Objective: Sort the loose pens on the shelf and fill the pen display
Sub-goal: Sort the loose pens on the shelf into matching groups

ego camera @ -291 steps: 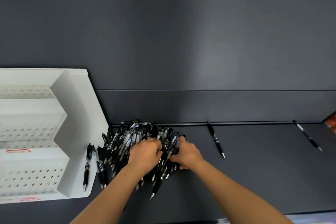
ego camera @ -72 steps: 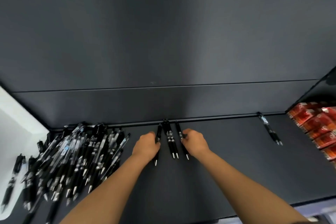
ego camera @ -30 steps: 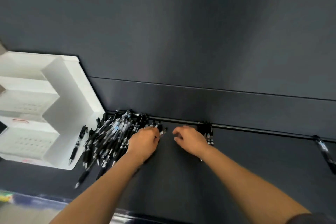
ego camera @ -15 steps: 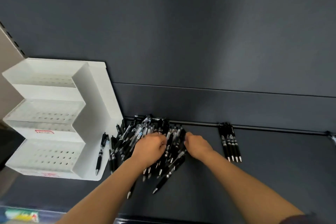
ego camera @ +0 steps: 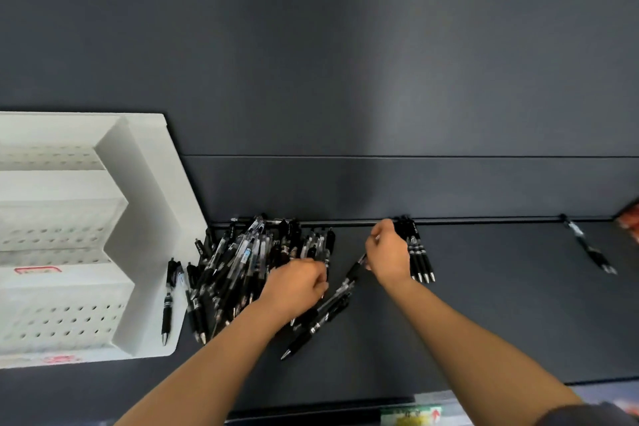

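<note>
A heap of loose black pens (ego camera: 242, 263) lies on the dark shelf (ego camera: 484, 322) beside the white tiered pen display (ego camera: 69, 235), whose perforated tiers hold no pens. My left hand (ego camera: 297, 284) rests curled on the right edge of the heap, fingers closed around pens. My right hand (ego camera: 389, 254) is closed on a black pen (ego camera: 356, 270) and sits just left of a small sorted row of black pens (ego camera: 420, 256) lined up against the shelf's back rail. One pen (ego camera: 167, 301) lies on the display's base.
A single pen (ego camera: 587, 247) lies far right by the back rail. Red packets (ego camera: 629, 221) show at the right edge. A few pens (ego camera: 318, 318) stick out of the heap toward the front edge of the shelf. A dark back panel rises behind.
My right hand has left the heap with a pen and moved right to the sorted row. My left hand stays on the heap. The view has shifted slightly right.
</note>
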The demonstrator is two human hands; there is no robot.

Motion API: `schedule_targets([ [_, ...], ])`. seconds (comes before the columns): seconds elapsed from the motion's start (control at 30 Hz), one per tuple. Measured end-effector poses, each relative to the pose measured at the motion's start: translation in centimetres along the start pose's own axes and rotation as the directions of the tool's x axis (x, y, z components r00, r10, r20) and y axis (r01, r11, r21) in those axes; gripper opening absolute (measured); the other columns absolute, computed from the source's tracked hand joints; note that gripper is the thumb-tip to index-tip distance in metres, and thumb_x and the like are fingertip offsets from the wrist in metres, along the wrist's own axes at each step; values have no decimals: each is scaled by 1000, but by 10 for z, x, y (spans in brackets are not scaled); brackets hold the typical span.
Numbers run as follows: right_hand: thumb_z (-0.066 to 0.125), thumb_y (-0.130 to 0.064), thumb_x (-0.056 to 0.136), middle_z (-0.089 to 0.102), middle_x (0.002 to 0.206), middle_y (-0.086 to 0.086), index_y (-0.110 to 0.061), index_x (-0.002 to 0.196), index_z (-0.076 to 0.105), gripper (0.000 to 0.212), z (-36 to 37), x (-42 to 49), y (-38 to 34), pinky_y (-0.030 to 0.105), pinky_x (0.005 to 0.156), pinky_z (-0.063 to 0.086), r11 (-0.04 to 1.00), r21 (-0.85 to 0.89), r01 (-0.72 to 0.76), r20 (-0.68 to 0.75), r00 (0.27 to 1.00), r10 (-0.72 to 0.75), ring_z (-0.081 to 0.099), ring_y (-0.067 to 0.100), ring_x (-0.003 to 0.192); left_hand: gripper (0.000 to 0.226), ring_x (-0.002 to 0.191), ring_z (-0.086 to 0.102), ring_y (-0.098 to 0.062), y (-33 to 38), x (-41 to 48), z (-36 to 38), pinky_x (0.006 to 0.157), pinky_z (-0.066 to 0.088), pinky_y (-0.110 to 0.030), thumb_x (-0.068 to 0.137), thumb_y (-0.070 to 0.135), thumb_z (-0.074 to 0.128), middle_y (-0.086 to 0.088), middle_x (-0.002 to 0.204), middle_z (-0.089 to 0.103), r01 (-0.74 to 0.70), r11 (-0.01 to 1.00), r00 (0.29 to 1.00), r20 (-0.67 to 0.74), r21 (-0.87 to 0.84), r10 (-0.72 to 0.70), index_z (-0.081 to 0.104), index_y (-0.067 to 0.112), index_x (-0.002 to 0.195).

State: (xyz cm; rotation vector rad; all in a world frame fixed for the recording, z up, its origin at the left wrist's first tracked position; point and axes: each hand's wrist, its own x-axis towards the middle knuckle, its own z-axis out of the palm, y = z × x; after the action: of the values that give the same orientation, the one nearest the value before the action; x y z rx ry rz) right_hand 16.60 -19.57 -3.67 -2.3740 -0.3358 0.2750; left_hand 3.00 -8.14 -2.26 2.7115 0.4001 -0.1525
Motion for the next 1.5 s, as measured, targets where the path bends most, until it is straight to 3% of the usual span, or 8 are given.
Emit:
schedule_targets([
  [0.13, 44, -8, 90, 56, 69, 5, -17, 90, 41, 10, -7, -6, 6, 51, 67, 56, 1000, 21, 15, -9, 1000, -15, 65, 34, 65, 19, 101, 60, -22, 11, -2, 10, 77, 44, -31, 89, 42, 53, 1, 103, 65, -33, 993, 992, 128, 109, 19, 57, 24, 94],
  [0.23, 43, -7, 91, 59, 74, 8, -16, 93, 42, 9, -11, -13, 9, 47, 65, 56, 999, 25, 21, 3, 1000, -21, 66, 29, 59, 25, 103, 59, -26, 16, -6, 17, 77, 45, -32, 88, 42, 56, -2, 108, 63, -69, 977, 983, 180, 200, 33, 56, 20, 99],
  [0.43, 42, -5, 91, 57, 68, 5, -15, 94, 43, 11, -14, -18, 16, 47, 63, 57, 999, 25, 38, 20, 999, -38, 65, 28, 56, 23, 106, 58, -31, 25, -12, 25, 80, 47, -37, 92, 27, 49, -7, 115, 59, -58, 951, 980, 198, 305, -4, 55, 12, 107],
  [0.8, 43, -9, 95, 55, 84, 7, -15, 127, 41, 32, -42, -12, 34, 31, 68, 43, 996, 6, 84, -1, 997, -84, 54, 26, 78, 27, 103, 59, -35, 52, 17, 9, 78, 47, -38, 95, 31, 44, -13, 110, 62, 32, 995, 999, 26, 97, -34, 43, 11, 112],
  [1.13, 44, -15, 97, 59, 84, 8, -16, 120, 46, 23, -117, 30, 109, 29, 64, 45, 999, 35, -4, -16, 1000, 5, 56, 23, 74, 44, 99, 59, -32, 137, 82, 35, 80, 50, -40, 95, 25, 45, -13, 104, 61, 18, 998, 1000, 6, -56, -18, 31, 20, 136],
  [1.27, 43, -12, 97, 52, 74, -1, -15, 105, 55, 15, -152, 57, 143, 31, 64, 48, 999, -29, 45, 43, 998, -44, 52, 20, 69, 26, 90, 61, -28, 177, 115, 51, 71, 48, -35, 99, 22, 35, -9, 104, 63, 3, 1000, 1000, -1, 10, -3, 43, 23, 124],
  [1.37, 45, -10, 95, 61, 90, 6, -12, 104, 62, 19, -174, 80, 164, 31, 75, 51, 997, -46, 67, 86, 994, -63, 56, 21, 78, 25, 85, 61, -26, 197, 140, 61, 70, 50, -37, 99, 14, 33, -10, 102, 64, 58, 996, 998, 5, 68, -58, 47, 16, 119],
  [1.5, 54, -9, 89, 59, 112, 11, -12, 124, 57, 36, -194, 104, 190, 22, 84, 42, 986, -124, 113, 202, 976, -86, 58, 24, 100, 32, 109, 55, -31, 215, 160, 75, 82, 47, -39, 92, 13, 42, -11, 123, 51, 169, 974, 980, 75, 152, -182, 44, 11, 124],
])
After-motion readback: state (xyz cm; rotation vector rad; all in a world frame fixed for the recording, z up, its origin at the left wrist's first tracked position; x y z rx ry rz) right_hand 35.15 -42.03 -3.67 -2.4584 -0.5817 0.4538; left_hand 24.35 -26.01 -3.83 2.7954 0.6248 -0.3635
